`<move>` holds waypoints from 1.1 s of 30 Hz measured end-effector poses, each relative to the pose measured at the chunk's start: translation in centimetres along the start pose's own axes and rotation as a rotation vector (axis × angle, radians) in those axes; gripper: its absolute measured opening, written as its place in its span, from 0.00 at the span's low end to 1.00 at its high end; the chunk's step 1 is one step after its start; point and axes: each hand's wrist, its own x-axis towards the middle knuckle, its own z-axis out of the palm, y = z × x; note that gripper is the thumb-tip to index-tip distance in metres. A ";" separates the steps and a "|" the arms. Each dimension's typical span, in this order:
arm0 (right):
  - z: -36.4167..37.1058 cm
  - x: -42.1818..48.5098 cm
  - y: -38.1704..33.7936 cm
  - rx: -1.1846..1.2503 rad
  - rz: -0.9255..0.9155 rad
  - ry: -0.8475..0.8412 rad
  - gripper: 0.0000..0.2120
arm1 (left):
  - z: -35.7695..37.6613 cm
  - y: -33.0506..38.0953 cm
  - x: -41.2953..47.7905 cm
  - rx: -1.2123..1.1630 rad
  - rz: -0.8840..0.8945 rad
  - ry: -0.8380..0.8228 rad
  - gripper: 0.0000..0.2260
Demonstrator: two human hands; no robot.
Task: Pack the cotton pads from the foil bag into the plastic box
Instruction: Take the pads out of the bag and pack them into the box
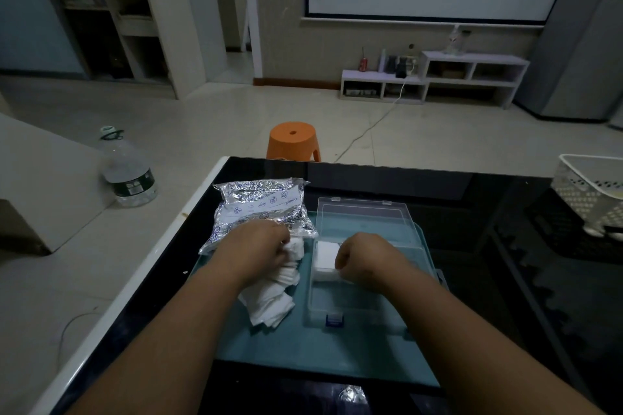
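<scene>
A crinkled silver foil bag [259,204] lies at the back left of a teal mat. A loose heap of white cotton pads [269,300] spills from its mouth toward me. My left hand [261,251] rests on the heap's far end, fingers closed around some pads. The clear plastic box [357,305] stands open to the right, its lid [365,216] tipped back. A stack of white pads [325,259] sits in the box's far left corner. My right hand [365,259] is inside the box, fingers curled against that stack; whether it grips pads is hidden.
The teal mat [323,357] lies on a black glass table [472,199]. A white perforated basket [590,192] stands at the table's right edge. An orange stool [293,141] is beyond the far edge, and a large water bottle [129,172] sits on the floor left.
</scene>
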 end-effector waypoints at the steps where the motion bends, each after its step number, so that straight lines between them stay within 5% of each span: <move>1: 0.0 0.0 0.0 0.007 0.000 0.000 0.11 | 0.0 0.1 0.0 0.013 -0.003 0.009 0.07; 15: 0.0 0.2 0.0 -0.015 -0.001 -0.020 0.11 | -1.8 0.1 -0.3 0.031 -0.048 0.134 0.09; 20: 0.0 0.2 -0.2 0.010 0.008 -0.017 0.10 | -1.7 -0.1 -0.3 -0.052 -0.051 -0.024 0.08; 33: 0.2 0.3 -0.2 0.024 0.004 -0.011 0.11 | -1.1 -0.4 -0.1 -0.101 -0.048 -0.036 0.14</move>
